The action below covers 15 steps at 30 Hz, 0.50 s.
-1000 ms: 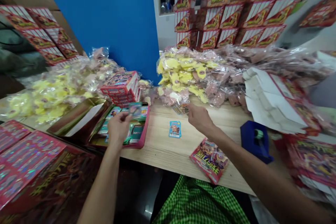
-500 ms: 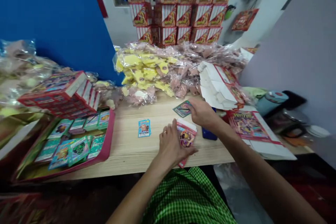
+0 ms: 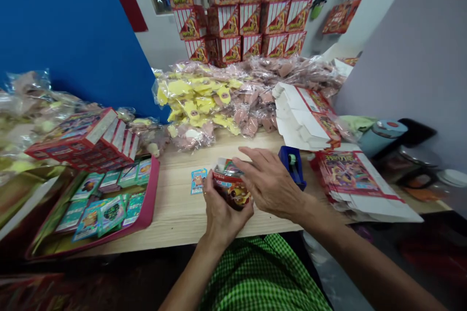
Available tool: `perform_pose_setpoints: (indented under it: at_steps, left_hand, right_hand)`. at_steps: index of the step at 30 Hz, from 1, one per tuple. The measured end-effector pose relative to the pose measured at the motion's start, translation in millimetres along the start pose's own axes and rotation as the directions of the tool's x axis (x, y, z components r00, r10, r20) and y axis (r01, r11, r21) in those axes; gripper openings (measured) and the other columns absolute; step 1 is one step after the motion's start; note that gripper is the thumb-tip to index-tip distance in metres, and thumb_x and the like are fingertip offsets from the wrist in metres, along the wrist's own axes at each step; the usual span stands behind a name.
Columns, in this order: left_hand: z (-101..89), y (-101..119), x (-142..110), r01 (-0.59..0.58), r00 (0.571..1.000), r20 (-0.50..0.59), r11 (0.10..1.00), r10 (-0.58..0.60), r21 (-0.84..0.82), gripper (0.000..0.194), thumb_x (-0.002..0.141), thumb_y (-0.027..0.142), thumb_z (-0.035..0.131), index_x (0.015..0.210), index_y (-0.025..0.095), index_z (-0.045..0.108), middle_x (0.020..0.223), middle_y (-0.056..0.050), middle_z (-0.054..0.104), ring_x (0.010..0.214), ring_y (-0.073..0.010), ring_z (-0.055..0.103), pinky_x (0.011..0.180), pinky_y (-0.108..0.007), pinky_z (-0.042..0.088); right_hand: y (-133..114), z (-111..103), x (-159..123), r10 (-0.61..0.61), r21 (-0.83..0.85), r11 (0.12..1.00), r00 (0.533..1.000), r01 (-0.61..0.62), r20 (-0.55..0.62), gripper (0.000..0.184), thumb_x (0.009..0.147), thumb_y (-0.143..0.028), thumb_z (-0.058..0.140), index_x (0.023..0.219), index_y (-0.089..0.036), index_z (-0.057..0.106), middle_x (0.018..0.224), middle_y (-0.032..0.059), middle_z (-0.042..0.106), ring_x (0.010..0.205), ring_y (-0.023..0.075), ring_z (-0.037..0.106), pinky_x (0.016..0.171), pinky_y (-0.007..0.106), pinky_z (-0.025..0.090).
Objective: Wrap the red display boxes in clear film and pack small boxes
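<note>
My left hand is wrapped round a small red printed box, held tilted above the table with its top facing up. Something shiny and a greenish edge show at the box's top, partly hidden by fingers. Over that top reaches my right hand, fingers stretched out, with nothing gripped in it; whether its fingertips touch the box I cannot tell. A few blue-bordered cards lie on the table just left of the box. To the right of my right hand stands a blue tape dispenser.
A pink-rimmed tray of cards sits at the left, with stacked red boxes behind it. Bagged yellow and pink pieces line the back. Flattened cartons and a blue bottle are on the right.
The small box came up off the table into my left hand and turned. My right hand moved from the green card to the box top. The card is no longer visible on its own.
</note>
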<state>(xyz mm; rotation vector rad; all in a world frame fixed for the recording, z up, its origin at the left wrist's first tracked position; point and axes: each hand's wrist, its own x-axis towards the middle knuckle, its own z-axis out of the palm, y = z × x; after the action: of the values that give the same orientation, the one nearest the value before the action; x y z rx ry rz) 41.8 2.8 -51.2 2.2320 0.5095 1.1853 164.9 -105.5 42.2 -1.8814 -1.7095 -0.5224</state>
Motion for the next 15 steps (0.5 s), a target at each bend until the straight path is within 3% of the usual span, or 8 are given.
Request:
perform_pose_setpoints:
  at_steps: [2,4,7,11,15]
  left_hand:
    - [1.0,-4.6,-1.3,0.027,0.999,-0.024,0.999,-0.026,0.032,0.124,0.068,0.041,0.084,0.161,0.016,0.005,0.152,-0.027,0.037,0.139,-0.0443,0.045,0.11,-0.063,0.046]
    - [0.2,-7.5,-1.9,0.017,0.999,-0.048,0.998,-0.013,0.066,0.125,0.07,0.042,0.083,0.163,0.015,0.004,0.15,-0.027,0.038,0.139,-0.0444,0.045,0.11,-0.064,0.045]
    - [-1.1,-9.5,-3.6,-0.033,0.996,-0.08,0.993,0.043,0.113,0.125,0.072,0.043,0.082,0.164,0.015,0.002,0.148,-0.027,0.04,0.137,-0.0446,0.046,0.107,-0.065,0.046]
    - [1.7,-11.1,-5.9,-0.07,0.989,-0.121,0.985,0.089,0.155,0.129,0.072,0.046,0.083,0.164,0.015,-0.002,0.148,-0.029,0.037,0.136,-0.0458,0.045,0.103,-0.065,0.048]
    - [6.2,-13.4,-7.8,-0.06,0.988,-0.132,0.99,0.076,0.126,0.128,0.073,0.044,0.084,0.164,0.016,-0.003,0.148,-0.029,0.036,0.137,-0.0464,0.044,0.106,-0.067,0.046]
  right_hand:
    - [-2.0,1.7,-3.9,-0.062,-0.078,0.995,0.997,0.065,0.037,0.04,0.105,-0.019,0.041,0.142,-0.01,0.054,0.155,0.0239,0.044,0.131,0.0366,0.05,0.101,0.056,0.047]
    - [-0.6,5.3,-9.0,-0.058,-0.084,0.994,0.995,0.065,0.077,0.042,0.105,-0.019,0.042,0.145,-0.008,0.051,0.159,0.0249,0.037,0.136,0.0377,0.047,0.102,0.057,0.047]
    - [1.3,12.1,-14.5,0.01,0.057,0.998,0.996,-0.015,0.092,0.042,0.103,-0.016,0.042,0.143,-0.01,0.052,0.161,0.0238,0.034,0.142,0.0361,0.044,0.106,0.057,0.049]
    - [-0.5,17.5,-13.0,0.061,0.279,0.959,0.998,-0.055,-0.013,0.047,0.101,-0.011,0.038,0.148,-0.012,0.045,0.16,0.0209,0.037,0.15,0.0296,0.035,0.117,0.055,0.044]
    - [-2.1,15.9,-5.6,0.036,0.312,0.949,0.999,-0.037,0.007,0.029,0.099,-0.008,0.041,0.116,-0.012,0.063,0.157,0.0229,0.039,0.149,0.0317,0.038,0.114,0.055,0.048]
